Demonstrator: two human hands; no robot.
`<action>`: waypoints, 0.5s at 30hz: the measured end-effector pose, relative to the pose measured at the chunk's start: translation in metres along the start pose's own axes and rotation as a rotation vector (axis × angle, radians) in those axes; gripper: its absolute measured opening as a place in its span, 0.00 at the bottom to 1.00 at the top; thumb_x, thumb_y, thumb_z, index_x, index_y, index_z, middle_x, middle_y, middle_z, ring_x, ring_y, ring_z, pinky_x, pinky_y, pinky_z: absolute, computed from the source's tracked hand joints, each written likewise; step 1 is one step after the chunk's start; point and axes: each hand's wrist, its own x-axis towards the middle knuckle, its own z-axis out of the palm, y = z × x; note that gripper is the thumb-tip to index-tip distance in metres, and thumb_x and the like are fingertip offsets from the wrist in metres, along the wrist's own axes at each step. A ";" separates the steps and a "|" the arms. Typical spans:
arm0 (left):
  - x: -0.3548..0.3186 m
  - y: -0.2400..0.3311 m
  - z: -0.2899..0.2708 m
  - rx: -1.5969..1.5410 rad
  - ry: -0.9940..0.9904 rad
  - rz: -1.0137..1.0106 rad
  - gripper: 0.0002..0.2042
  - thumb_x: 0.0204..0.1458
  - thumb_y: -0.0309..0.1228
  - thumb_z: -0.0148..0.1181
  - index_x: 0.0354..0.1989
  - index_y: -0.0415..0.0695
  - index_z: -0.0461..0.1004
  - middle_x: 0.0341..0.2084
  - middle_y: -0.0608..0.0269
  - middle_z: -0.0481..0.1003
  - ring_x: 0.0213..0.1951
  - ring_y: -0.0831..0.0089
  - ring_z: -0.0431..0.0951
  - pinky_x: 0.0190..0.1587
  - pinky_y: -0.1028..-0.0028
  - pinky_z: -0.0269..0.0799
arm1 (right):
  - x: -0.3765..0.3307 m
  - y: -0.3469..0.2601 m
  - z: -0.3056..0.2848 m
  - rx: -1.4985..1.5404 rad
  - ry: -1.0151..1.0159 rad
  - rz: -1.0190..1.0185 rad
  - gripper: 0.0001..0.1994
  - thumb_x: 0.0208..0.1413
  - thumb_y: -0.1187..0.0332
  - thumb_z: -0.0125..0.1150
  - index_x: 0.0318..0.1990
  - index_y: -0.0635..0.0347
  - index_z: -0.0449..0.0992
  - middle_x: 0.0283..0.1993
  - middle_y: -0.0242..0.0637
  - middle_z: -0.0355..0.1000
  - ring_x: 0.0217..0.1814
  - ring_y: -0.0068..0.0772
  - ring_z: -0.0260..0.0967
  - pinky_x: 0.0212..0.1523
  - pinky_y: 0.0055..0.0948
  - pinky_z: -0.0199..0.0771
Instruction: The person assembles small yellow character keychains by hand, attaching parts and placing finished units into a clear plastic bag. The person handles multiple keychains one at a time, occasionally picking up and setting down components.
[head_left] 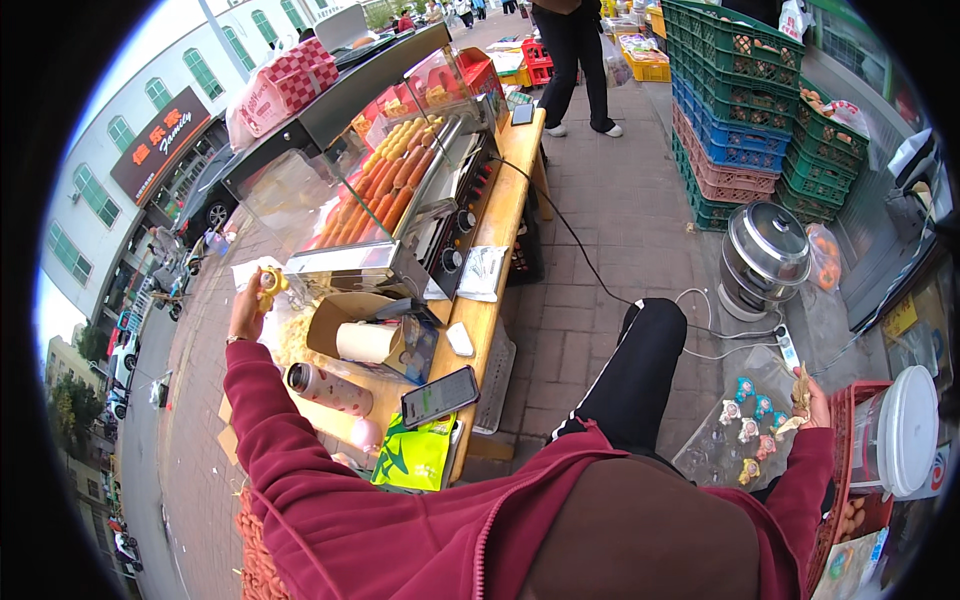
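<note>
My left hand (247,312) is raised past the far left side of the wooden table, its fingers closed on a small yellow toy-like piece (271,286). At the right, my right hand (817,404) pinches a crumpled beige piece (800,391) whose kind I cannot make out. Beside that hand, several small figurines (748,431) in blue, white, pink and yellow lie on a clear plastic sheet (706,432). Close to my left forearm on the table are a tumbler with a dark lid (330,388) and an opened cardboard box (330,327) holding a pale roll.
A hot-dog roller grill (390,190) with glass panels stands on the wooden table (522,150). A phone (440,397) lies over a lime-green packet (418,452). Stacked egg crates (735,90), a lidded steamer (765,255), a power strip (787,346) and a red basket (850,470) are at right.
</note>
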 end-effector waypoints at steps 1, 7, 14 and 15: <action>0.001 -0.001 -0.004 0.014 0.018 -0.023 0.22 0.62 0.54 0.58 0.40 0.44 0.77 0.27 0.70 0.73 0.26 0.79 0.72 0.28 0.76 0.66 | -0.001 0.000 0.000 0.013 0.059 0.008 0.17 0.69 0.59 0.52 0.60 0.53 0.75 0.28 0.28 0.72 0.18 0.14 0.60 0.10 0.13 0.52; 0.002 -0.018 -0.018 0.044 0.142 -0.104 0.22 0.60 0.55 0.60 0.41 0.45 0.77 0.28 0.70 0.74 0.26 0.78 0.72 0.28 0.76 0.68 | 0.003 0.001 -0.005 0.016 0.022 0.042 0.17 0.69 0.60 0.51 0.60 0.50 0.76 0.30 0.25 0.73 0.17 0.14 0.60 0.09 0.15 0.51; -0.006 -0.017 -0.014 0.027 0.142 -0.073 0.21 0.59 0.53 0.63 0.34 0.44 0.77 0.24 0.68 0.74 0.22 0.77 0.72 0.24 0.74 0.65 | 0.012 0.008 -0.018 0.107 0.141 0.074 0.18 0.70 0.58 0.51 0.63 0.50 0.73 0.29 0.27 0.75 0.17 0.17 0.62 0.08 0.16 0.54; -0.007 -0.015 -0.014 0.026 0.139 -0.072 0.21 0.59 0.53 0.63 0.34 0.44 0.77 0.24 0.68 0.74 0.22 0.77 0.72 0.24 0.74 0.65 | 0.013 0.009 -0.021 0.090 0.128 0.076 0.16 0.69 0.58 0.52 0.60 0.47 0.76 0.31 0.28 0.74 0.19 0.16 0.64 0.09 0.15 0.53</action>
